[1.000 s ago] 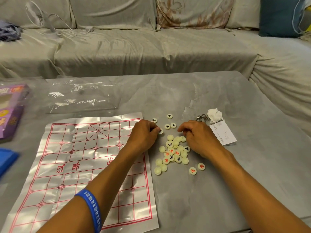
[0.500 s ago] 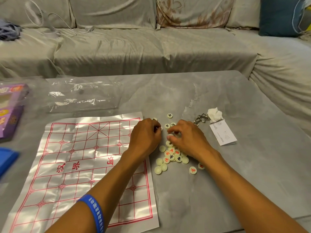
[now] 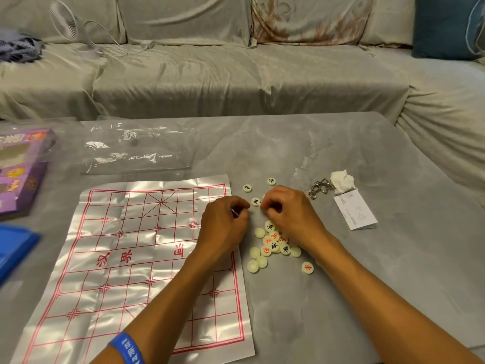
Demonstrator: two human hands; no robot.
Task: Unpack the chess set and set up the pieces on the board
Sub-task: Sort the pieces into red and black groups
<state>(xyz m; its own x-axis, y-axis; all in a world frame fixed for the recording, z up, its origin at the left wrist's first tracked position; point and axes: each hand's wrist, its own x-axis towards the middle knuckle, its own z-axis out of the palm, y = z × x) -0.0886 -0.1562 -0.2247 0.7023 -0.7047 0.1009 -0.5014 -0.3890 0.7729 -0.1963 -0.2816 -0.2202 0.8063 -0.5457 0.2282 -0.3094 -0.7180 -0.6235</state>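
Note:
A shiny plastic board [image 3: 126, 258] with a red grid lies flat on the grey table, no pieces on it. A heap of round cream pieces [image 3: 273, 244] with red or black characters sits just right of the board. Three black-marked pieces [image 3: 247, 188] lie apart behind the heap. My left hand [image 3: 223, 224] rests at the board's right edge, fingers curled, a pale sliver of a piece showing under its fingertips. My right hand [image 3: 291, 216] covers the heap's far side, fingertips pinched on a pale piece beside a loose black one [image 3: 255, 201].
An empty clear bag [image 3: 136, 148] lies behind the board. A purple box [image 3: 23, 166] and a blue lid [image 3: 13, 248] are at the left edge. Metal rings [image 3: 319, 189], a crumpled tissue [image 3: 341, 181] and a paper slip [image 3: 355, 210] lie to the right. A covered sofa stands behind.
My right hand has slid left and forward over the heap's far side, toward my left hand. My left hand has stayed near the board's right edge.

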